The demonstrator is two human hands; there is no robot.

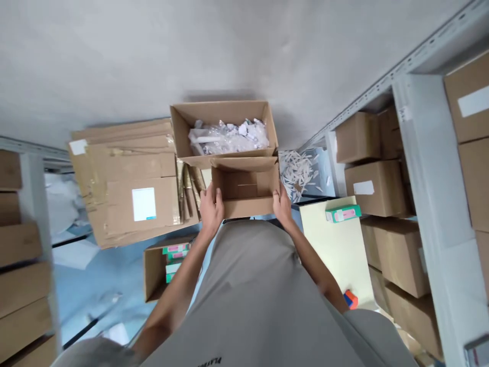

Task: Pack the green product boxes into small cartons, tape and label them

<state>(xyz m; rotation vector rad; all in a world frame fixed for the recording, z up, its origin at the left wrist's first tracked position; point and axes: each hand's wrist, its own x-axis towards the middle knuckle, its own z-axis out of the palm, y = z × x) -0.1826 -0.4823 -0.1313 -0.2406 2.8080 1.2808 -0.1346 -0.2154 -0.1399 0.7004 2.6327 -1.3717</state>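
Between my two hands is an open, empty cardboard box (248, 208), held in front of my waist. My left hand (211, 208) grips its left side, with the thumb up near the rim. On the opposite side my right hand (282, 205) is closed on the box wall; some of its fingers are hidden behind the cardboard. Just beyond stands a larger open carton (221, 108) containing clear plastic wrap and crumpled white material (229, 136).
Flattened cardboard (118, 204) is stacked at left. Below it, an open box (153, 272) holds green-and-pink packages. At right, a green package (344, 213) lies on a pale yellow surface (324, 250), near scattered white strips (298, 171). Shelves with cartons (376, 188) flank both sides.
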